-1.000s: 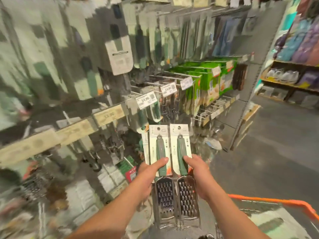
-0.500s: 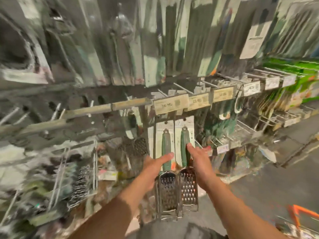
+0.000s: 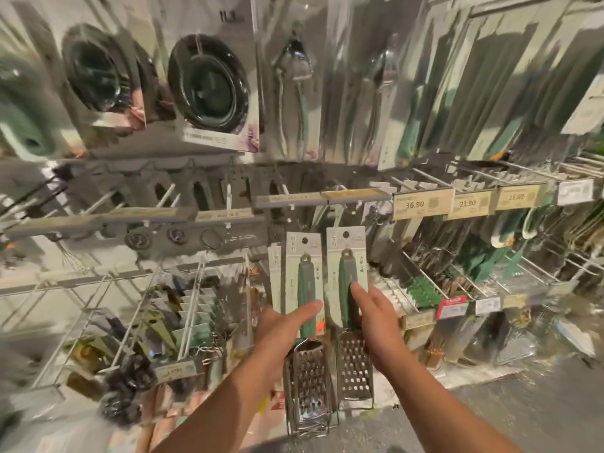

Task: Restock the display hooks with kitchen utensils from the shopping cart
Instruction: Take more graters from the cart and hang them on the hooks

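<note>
Bright store light, motion-smeared edges

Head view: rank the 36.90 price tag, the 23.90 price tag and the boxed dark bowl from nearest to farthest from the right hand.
From the right hand:
1. 36.90 price tag, above and slightly right.
2. 23.90 price tag, further right on the same rail.
3. Boxed dark bowl, high up on the left.

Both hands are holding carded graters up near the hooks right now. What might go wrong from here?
1. The left hand holds a stack of graters; the back cards could slip while hanging.
2. The right hand pinches its grater low on the handle, so the card's hole may wobble off the hook.
3. Bare grater blades sit near both wrists.
</note>
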{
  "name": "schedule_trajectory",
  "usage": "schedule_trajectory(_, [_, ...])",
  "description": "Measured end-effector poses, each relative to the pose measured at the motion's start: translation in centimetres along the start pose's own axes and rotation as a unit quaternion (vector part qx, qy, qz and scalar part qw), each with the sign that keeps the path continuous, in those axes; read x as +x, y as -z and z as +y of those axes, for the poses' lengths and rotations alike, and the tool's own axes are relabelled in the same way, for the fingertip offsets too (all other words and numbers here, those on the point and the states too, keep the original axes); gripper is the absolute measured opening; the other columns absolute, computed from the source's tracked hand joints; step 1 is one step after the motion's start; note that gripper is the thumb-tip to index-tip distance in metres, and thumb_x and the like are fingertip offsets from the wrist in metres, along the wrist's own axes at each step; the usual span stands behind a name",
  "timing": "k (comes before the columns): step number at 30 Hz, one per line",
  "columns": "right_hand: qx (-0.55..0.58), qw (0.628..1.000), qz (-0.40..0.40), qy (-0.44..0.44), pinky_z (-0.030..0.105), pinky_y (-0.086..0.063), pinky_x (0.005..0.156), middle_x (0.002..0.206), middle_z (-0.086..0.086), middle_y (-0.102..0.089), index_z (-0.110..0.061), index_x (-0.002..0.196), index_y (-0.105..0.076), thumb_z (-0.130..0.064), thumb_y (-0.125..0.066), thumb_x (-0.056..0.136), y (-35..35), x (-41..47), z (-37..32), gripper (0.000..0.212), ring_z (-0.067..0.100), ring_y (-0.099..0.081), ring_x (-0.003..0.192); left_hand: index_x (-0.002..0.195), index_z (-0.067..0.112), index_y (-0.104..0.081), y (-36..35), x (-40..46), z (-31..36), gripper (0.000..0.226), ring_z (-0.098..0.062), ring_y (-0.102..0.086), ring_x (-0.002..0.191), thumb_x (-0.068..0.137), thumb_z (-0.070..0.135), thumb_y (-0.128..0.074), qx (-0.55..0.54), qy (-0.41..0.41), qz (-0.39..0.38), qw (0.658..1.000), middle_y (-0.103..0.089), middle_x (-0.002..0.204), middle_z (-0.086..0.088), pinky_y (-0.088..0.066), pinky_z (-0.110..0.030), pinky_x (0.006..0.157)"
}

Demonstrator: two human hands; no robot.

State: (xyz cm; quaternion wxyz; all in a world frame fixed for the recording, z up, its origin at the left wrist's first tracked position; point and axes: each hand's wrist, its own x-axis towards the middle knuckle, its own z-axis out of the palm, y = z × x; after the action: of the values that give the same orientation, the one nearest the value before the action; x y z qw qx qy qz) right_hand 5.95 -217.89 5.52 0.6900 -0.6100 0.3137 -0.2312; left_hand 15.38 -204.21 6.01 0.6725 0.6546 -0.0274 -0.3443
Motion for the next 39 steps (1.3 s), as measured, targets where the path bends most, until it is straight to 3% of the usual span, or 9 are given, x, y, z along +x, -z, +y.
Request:
schedule_trajectory(4, [-0.037, 0.999, 0.001, 0.020, 0.044, -0.057, 0.094, 0.107, -0.001, -0.078, -0.018, 0.116, -0.071, -0.042, -0.055, 0.104, -0.6, 0.3, -1.8, 0.031, 0.021, -0.074, 0.102, 0.157, 0.010, -0.028, 1.1, 0.2, 0.6, 0.121, -0.031, -0.043, 0.141, 0.065, 0.057, -0.091, -0.006, -0.009, 0.029, 1.000, -0.043, 0.155, -0.008, -0.039, -0.048, 0.113])
schedule_trajectory(10, [-0.036, 0.998, -0.001, 0.045, 0.040, -0.052, 0.064, 0.081, 0.009, -0.072, -0.003, 0.103, -0.066, -0.039, -0.059, 0.102, 0.9, 0.0, -2.8, 0.037, 0.025, -0.067, 0.072, 0.157, 0.020, -0.037, -0.1, 0.2, 1.9, 0.150, -0.030, -0.044, 0.143, 0.030, 0.078, -0.090, -0.012, -0.046, 0.071, 0.996, -0.046, 0.158, -0.004, -0.036, -0.053, 0.119])
schedule_trajectory(15, [-0.049, 0.996, -0.015, 0.075, 0.037, -0.037, 0.063, 0.062, -0.005, -0.049, -0.012, 0.076, -0.050, -0.039, -0.059, 0.102, 2.1, 0.7, -3.4, 0.038, 0.017, -0.046, 0.060, 0.160, 0.011, -0.027, -2.1, 0.1, 1.5, 0.125, -0.030, -0.037, 0.148, 0.063, 0.055, -0.092, -0.056, -0.036, 0.078, 0.995, -0.037, 0.163, -0.010, -0.032, -0.049, 0.120])
schedule_trajectory(20, [-0.120, 0.991, -0.011, 0.059, 0.043, -0.055, 0.080, 0.085, -0.003, -0.070, -0.017, 0.091, -0.064, -0.050, -0.055, 0.102, 1.7, 2.5, -4.5, 0.036, 0.020, -0.066, 0.082, 0.160, 0.026, -0.029, -3.0, 0.9, -0.1, 0.147, -0.027, -0.043, 0.144, 0.037, 0.071, -0.096, -0.066, -0.056, 0.069, 0.994, -0.043, 0.160, -0.002, -0.034, -0.051, 0.120])
schedule_trajectory(23, [-0.157, 0.986, 0.004, 0.045, 0.043, -0.052, 0.093, 0.091, -0.003, -0.067, -0.019, 0.097, -0.063, -0.057, -0.055, 0.100, 1.5, 4.0, -4.6, 0.039, 0.019, -0.063, 0.090, 0.141, 0.013, -0.044, -3.2, 0.1, -0.1, 0.090, -0.017, -0.055, 0.121, 0.072, 0.046, -0.092, -0.089, -0.049, 0.056, 0.993, -0.058, 0.132, 0.004, -0.035, -0.038, 0.111])
schedule_trajectory(26, [-0.148, 0.989, 0.022, 0.000, 0.040, -0.053, 0.079, 0.096, 0.006, -0.068, -0.010, 0.100, -0.063, -0.064, -0.059, 0.094, 0.9, 5.8, -4.8, 0.054, 0.026, -0.065, 0.088, 0.114, 0.025, -0.054, -3.1, -1.5, 0.5, 0.046, -0.005, -0.053, 0.092, 0.082, 0.035, -0.086, -0.082, -0.043, 0.025, 0.995, -0.059, 0.104, 0.015, -0.035, -0.030, 0.098])
schedule_trajectory(29, [-0.158, 0.987, 0.013, -0.038, 0.037, -0.046, 0.074, 0.096, 0.011, -0.063, -0.007, 0.094, -0.058, -0.056, -0.062, 0.096, 0.4, 7.0, -5.6, 0.049, 0.026, -0.059, 0.082, 0.118, 0.026, -0.059, -2.3, 0.0, -0.7, 0.061, -0.007, -0.058, 0.103, 0.070, 0.044, -0.092, -0.081, -0.052, 0.038, 0.995, -0.065, 0.116, 0.011, -0.036, -0.031, 0.100])
schedule_trajectory(33, [-0.122, 0.991, -0.029, -0.051, 0.043, -0.045, 0.101, 0.140, 0.008, -0.053, -0.007, 0.141, -0.046, -0.039, -0.064, 0.100, 0.2, 6.6, -5.7, 0.055, 0.031, -0.055, 0.125, 0.120, 0.025, -0.056, -1.7, 0.4, -1.5, 0.069, -0.014, -0.052, 0.121, 0.067, 0.051, -0.093, -0.100, -0.054, 0.023, 0.993, -0.064, 0.121, 0.013, -0.036, -0.035, 0.105])
schedule_trajectory(39, [-0.089, 0.976, -0.196, -0.046, 0.038, -0.058, 0.080, 0.097, 0.004, -0.074, -0.017, 0.103, -0.072, -0.031, -0.065, 0.101, 0.0, 4.1, -4.9, 0.016, 0.019, -0.067, 0.082, 0.151, 0.025, -0.047, -2.0, 0.6, -1.3, 0.128, -0.019, -0.047, 0.142, 0.044, 0.080, -0.091, -0.095, -0.064, 0.016, 0.993, -0.053, 0.153, 0.004, -0.032, -0.047, 0.122])
